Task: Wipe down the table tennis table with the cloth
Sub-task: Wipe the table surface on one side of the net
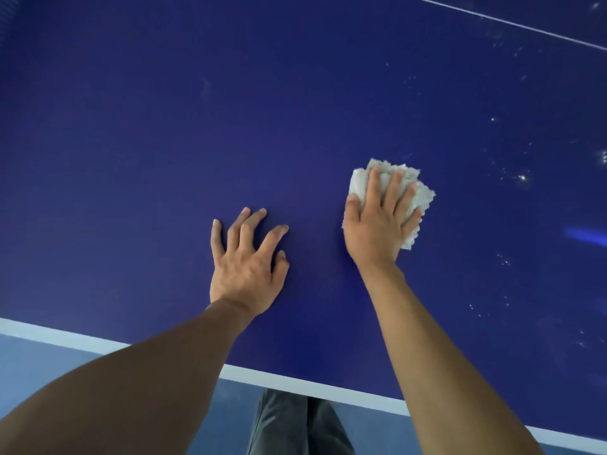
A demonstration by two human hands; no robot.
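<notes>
Head view: right hand [377, 224] presses cloth [358, 183] flat on table [164, 126], fingers straight, spread. Left hand [246, 267] beside cloth, fingers splayed on table, holding nothing.

Left hand [248, 264] on blue table [197, 126], right hand [377, 221] atop cloth [424, 194].

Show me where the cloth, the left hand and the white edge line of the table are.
cloth [358, 183]: head view, on the bare corner left of the forefinger.
left hand [246, 270]: head view, on the back of the hand.
white edge line [328, 391]: head view, on the stripe between the two forearms.
</notes>
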